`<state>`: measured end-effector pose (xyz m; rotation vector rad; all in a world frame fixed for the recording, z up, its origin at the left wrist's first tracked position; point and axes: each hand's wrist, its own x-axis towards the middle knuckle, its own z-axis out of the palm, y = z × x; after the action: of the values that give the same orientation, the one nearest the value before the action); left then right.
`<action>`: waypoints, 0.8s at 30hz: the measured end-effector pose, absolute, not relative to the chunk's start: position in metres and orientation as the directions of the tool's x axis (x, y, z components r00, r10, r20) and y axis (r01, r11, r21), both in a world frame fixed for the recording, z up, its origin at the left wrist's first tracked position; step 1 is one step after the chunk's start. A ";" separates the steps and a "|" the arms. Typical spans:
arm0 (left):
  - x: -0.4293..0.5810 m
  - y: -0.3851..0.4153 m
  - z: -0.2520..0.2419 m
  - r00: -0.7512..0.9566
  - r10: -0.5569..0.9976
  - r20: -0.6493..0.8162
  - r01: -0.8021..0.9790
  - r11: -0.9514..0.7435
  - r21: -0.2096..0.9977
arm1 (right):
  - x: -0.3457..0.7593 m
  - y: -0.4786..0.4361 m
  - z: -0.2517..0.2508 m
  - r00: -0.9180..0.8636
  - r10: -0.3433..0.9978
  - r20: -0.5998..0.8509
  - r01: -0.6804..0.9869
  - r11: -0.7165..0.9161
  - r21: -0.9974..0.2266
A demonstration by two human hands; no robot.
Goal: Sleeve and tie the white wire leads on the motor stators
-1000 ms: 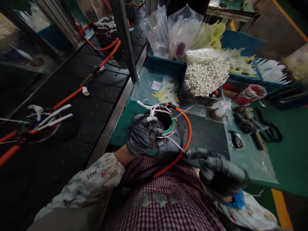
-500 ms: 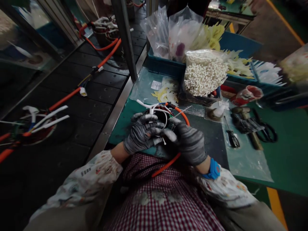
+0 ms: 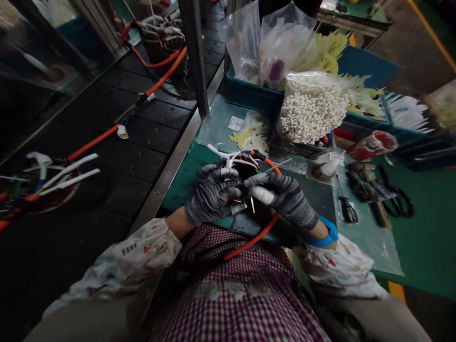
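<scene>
On the bench in front of me sits a round motor stator point(image 3: 245, 168) with white sleeved leads, coloured wires and an orange cable point(image 3: 260, 236) curving down by my apron. Grey-gloved, my left hand point(image 3: 215, 194) curls around its near left side, hiding much of it. My right hand point(image 3: 283, 197), gloved too, is at its right side with thumb and forefinger pinched together close to the left fingertips. A thin pale strip point(image 3: 283, 163) sticks out above the right fingers, and a short white end point(image 3: 252, 205) hangs below. What lies between the fingertips is mostly covered.
Left of the bench, a dark slatted conveyor point(image 3: 149, 152) carries more wired stators point(image 3: 53, 190). A metal post point(image 3: 194, 57) rises at its edge. Behind my hands stand a bag of white-tipped pieces point(image 3: 313, 111) and blue bins point(image 3: 249, 92). A screwdriver point(image 3: 346, 204) and hammer point(image 3: 379, 211) lie to the right.
The right hand has turned and its thumb and forefinger have closed near the left fingertips. The white loop over the stator is no longer plainly seen. The left hand stays in place.
</scene>
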<state>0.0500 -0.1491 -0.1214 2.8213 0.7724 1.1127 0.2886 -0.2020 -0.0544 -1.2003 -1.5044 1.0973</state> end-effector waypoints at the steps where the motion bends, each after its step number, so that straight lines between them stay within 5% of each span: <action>1: 0.050 -0.149 -0.122 0.625 0.453 0.636 0.440 -0.877 0.192 | 0.290 -0.202 -0.055 -0.137 0.985 0.103 0.204 0.130 -0.970; 11: 0.052 -0.148 -0.113 0.605 0.445 0.661 0.421 -0.883 0.208 | 0.291 -0.202 -0.061 -0.138 0.981 0.136 0.216 0.164 -0.963; 17: 0.049 -0.148 -0.119 0.651 0.533 0.541 0.474 -0.841 0.259 | 0.294 -0.203 -0.060 -0.140 0.982 0.128 0.228 0.158 -0.961; 24: 0.053 -0.148 -0.113 0.629 0.418 0.655 0.374 -0.902 0.216 | 0.289 -0.221 -0.081 -0.262 0.910 0.323 0.277 0.391 -0.878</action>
<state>0.0529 -0.1475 -0.1132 2.7821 0.6771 1.1422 0.2895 -0.2209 -0.0813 -1.0403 -1.7596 0.8920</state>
